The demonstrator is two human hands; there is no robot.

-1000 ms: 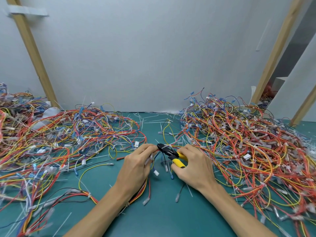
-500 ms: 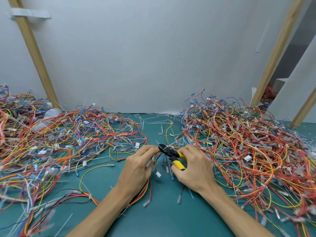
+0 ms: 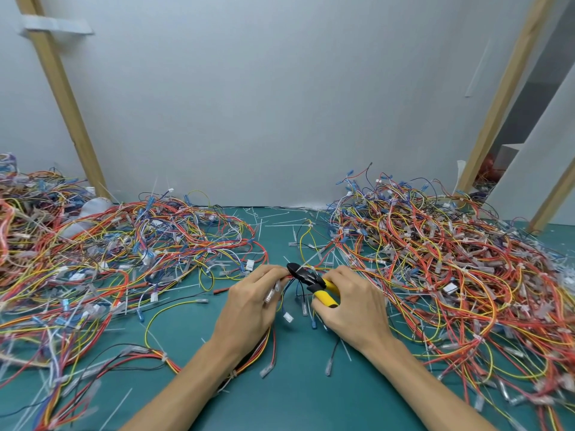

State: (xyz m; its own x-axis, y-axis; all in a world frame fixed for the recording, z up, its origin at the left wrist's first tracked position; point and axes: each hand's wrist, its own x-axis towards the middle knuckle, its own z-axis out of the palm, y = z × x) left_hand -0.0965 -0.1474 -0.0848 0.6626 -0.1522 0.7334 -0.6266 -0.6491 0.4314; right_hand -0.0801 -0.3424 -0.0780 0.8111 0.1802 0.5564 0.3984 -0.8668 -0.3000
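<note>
Cutters [image 3: 310,279] in right hand [image 3: 351,309], perhaps on wires [image 3: 268,339].

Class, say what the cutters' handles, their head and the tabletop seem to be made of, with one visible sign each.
Cutters' handles: smooth yellow, probably plastic or rubber sleeves. Cutters' head: black, matt, likely coated steel. Tabletop: even teal, matt, no grain; probably a vinyl or rubber mat.
</note>
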